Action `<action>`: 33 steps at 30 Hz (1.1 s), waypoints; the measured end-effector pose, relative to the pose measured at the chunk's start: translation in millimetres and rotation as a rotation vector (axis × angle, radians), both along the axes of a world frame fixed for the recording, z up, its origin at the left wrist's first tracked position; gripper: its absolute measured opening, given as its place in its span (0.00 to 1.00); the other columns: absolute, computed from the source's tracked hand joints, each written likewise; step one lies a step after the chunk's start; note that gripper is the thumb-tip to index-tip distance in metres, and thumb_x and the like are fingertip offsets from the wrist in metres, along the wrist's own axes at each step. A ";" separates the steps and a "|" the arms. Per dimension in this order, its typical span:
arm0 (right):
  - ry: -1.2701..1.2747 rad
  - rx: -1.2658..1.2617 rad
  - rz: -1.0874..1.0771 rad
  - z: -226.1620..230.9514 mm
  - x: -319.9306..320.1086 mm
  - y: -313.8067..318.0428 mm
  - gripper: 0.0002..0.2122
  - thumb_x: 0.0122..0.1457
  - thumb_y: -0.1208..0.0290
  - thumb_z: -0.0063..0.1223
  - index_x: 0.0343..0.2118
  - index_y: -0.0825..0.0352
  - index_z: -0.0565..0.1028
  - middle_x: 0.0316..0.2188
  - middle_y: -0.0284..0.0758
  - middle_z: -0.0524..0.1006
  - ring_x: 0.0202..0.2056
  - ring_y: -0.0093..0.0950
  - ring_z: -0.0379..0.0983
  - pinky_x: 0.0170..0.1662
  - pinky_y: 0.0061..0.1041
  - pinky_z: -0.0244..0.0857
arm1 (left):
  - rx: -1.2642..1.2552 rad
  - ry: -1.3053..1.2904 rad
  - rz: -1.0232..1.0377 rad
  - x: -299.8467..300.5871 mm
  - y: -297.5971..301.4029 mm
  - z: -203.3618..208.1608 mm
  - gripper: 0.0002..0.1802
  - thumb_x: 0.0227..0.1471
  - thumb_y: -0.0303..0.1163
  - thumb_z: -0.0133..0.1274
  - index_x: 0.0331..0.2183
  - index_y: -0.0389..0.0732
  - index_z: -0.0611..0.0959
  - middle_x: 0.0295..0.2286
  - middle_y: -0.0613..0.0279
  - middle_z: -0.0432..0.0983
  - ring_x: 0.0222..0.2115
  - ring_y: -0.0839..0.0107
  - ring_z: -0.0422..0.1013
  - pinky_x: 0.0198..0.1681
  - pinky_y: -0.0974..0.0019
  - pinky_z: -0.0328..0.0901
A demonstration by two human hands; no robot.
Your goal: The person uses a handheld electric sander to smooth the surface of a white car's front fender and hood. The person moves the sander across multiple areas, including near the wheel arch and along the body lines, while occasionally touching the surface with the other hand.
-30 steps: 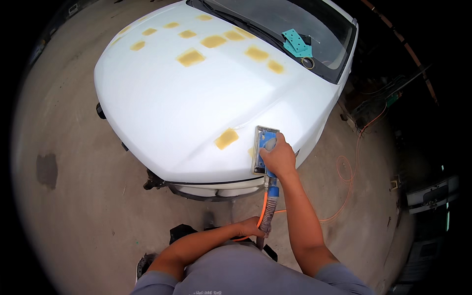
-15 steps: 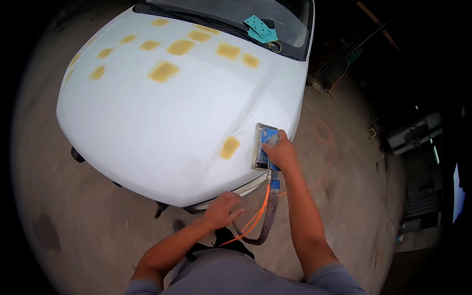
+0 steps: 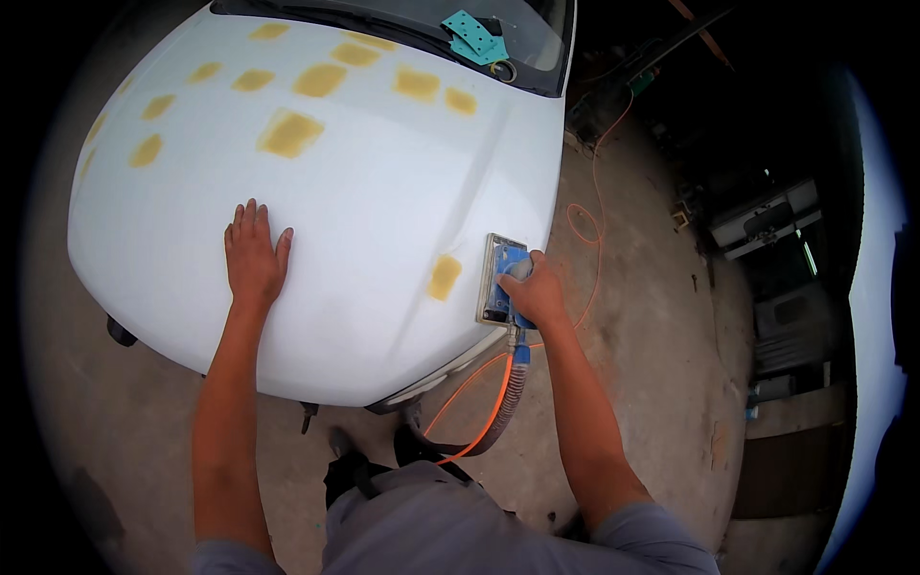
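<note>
My right hand [image 3: 534, 294] is wrapped round a blue air sander [image 3: 505, 285] with a rectangular pad. The sander lies against the right fender edge of a white car [image 3: 355, 259], just right of a yellowish filler patch [image 3: 444, 277]. An orange air hose [image 3: 499, 410] and a grey ribbed dust hose [image 3: 504, 407] run from the sander down toward my waist. On the left part of the hood rests my left hand [image 3: 255, 255], flat with fingers stretched out, holding nothing. Several more yellowish patches, one of them a larger patch [image 3: 290, 133], mark the upper hood beyond it.
Turquoise perforated sanding sheets [image 3: 473, 36] and a roll of tape [image 3: 503, 70] lie by the base of the windshield. A thin orange hose [image 3: 599, 225] trails over the concrete floor [image 3: 652, 345] at the right. Dark shelving and panels [image 3: 767, 225] stand farther right.
My left hand has gone from hanging near the front bumper to lying flat on the hood at the left. The sander stays at the fender edge in my right hand; the view has shifted.
</note>
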State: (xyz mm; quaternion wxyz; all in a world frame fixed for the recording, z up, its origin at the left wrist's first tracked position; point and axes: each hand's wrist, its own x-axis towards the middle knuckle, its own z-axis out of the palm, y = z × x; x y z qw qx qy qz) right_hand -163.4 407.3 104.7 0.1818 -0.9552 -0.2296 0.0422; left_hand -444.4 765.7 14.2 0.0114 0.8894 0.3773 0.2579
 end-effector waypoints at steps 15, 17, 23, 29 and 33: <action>-0.022 0.009 -0.073 -5.5 2.3 12.0 0.40 0.52 0.56 0.68 0.62 0.78 0.68 0.50 0.58 0.80 0.52 0.50 0.79 0.56 0.41 0.73 | -0.015 0.018 0.020 5.1 1.9 -1.1 0.29 0.68 0.44 0.50 0.60 0.31 0.74 0.66 0.43 0.63 0.68 0.46 0.57 0.72 0.43 0.50; -0.031 0.004 -0.063 -12.4 0.8 4.7 0.40 0.52 0.55 0.68 0.63 0.78 0.68 0.50 0.58 0.80 0.53 0.50 0.79 0.56 0.42 0.73 | 0.026 0.006 0.001 5.2 1.8 -7.7 0.29 0.68 0.44 0.50 0.60 0.31 0.75 0.66 0.43 0.64 0.68 0.47 0.57 0.72 0.44 0.50; 0.066 0.138 -0.080 -4.4 123.2 -26.7 0.38 0.53 0.56 0.69 0.62 0.77 0.69 0.49 0.55 0.81 0.50 0.48 0.80 0.54 0.41 0.73 | 0.007 0.001 -0.007 15.5 -1.3 -12.7 0.28 0.68 0.43 0.50 0.59 0.31 0.75 0.66 0.45 0.64 0.68 0.48 0.57 0.72 0.45 0.50; -0.004 0.022 0.051 -10.6 13.8 -17.5 0.38 0.53 0.57 0.69 0.63 0.75 0.68 0.47 0.55 0.82 0.48 0.49 0.81 0.53 0.40 0.74 | 0.028 0.012 0.029 2.9 5.3 -13.1 0.28 0.68 0.43 0.50 0.60 0.32 0.75 0.66 0.46 0.64 0.69 0.49 0.57 0.72 0.45 0.50; 0.009 0.016 0.030 -11.5 27.3 -31.5 0.38 0.53 0.55 0.69 0.63 0.74 0.68 0.47 0.56 0.82 0.49 0.49 0.81 0.54 0.40 0.73 | 0.036 0.017 0.020 5.7 3.9 -15.0 0.28 0.68 0.43 0.50 0.60 0.32 0.75 0.66 0.46 0.64 0.69 0.49 0.57 0.72 0.45 0.50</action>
